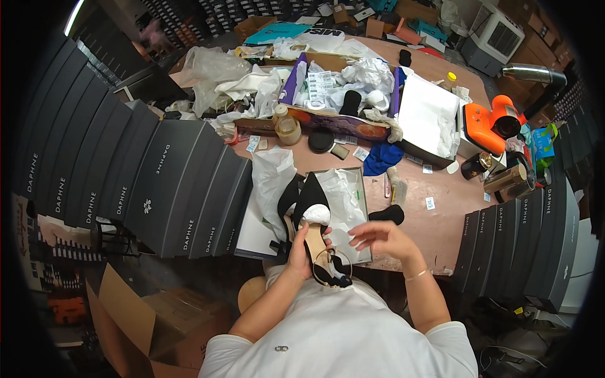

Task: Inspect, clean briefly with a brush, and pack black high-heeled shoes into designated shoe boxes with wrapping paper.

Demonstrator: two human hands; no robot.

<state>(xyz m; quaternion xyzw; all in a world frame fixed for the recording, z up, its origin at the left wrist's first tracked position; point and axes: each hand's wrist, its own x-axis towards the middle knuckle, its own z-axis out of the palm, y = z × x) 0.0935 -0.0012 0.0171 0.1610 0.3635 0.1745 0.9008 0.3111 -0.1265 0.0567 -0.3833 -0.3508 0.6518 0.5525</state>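
Note:
My left hand [301,255] is closed round the middle of a black pointed-toe shoe [312,194], toe facing away from me. White crumpled paper [317,215] fills its toe opening, and a thin ankle strap [341,256] loops at the heel. Just right of the shoe, my right hand [386,241] is raised with fingers apart and nothing in them. A second black shoe [288,199] lies to the left, partly hidden behind the held one. Beneath both is an open shoe box [363,211] with white tissue paper [342,196] spread inside.
Dark grey shoe boxes [165,189] stand in rows at left and right [504,242]. Farther back on the table are a purple carton [291,88] of paper, a glass bottle [288,128], a blue cloth [383,157] and an orange device [482,129]. An open cardboard box [129,309] is at lower left.

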